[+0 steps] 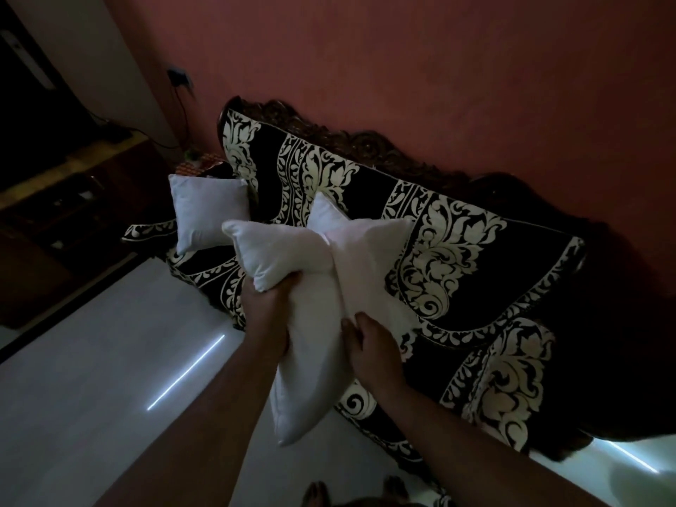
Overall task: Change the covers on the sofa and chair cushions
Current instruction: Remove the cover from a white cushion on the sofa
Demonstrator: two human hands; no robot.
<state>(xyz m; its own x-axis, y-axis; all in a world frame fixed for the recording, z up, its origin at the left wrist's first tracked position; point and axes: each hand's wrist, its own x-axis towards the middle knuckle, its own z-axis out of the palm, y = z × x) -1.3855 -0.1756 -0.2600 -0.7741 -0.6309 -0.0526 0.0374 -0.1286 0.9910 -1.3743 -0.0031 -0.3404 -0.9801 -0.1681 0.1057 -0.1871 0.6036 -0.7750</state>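
Observation:
I hold a bare white cushion insert (pixel 311 323) in front of the sofa (pixel 475 258), squeezed at its middle so its corners flare out. My left hand (pixel 269 305) grips the bunched fabric from the left side. My right hand (pixel 369 345) pinches the cushion's right side with curled fingers. A second bare white cushion (pixel 208 210) leans at the sofa's left end. The sofa wears a black cover with cream floral patterns.
A carved dark wooden backrest (pixel 365 140) runs along the red wall. A shiny white floor (pixel 91 378) lies to the left. A dark cabinet (pixel 55 184) stands at far left, with a cable (pixel 179 97) hanging from a wall socket. My feet (pixel 351 492) show at the bottom.

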